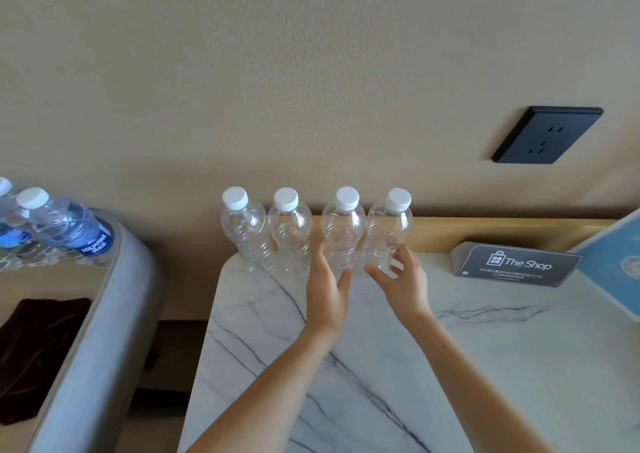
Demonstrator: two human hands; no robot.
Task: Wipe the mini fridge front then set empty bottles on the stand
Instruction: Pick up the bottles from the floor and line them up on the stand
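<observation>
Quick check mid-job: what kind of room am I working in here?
Most likely a hotel guest room. A folded card printed "The Shop" stands on the marble-look stand, labelled water bottles are set out at the left, and a dark wall socket sits above the stand.

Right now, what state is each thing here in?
empty bottles, four, capped, upright in a row on the stand
left hand, fingers straight against the third bottle
right hand, fingers spread loosely by the fourth bottle
labelled bottles, capped, upright
dark cloth, lying crumpled
socket, nothing plugged in
</observation>
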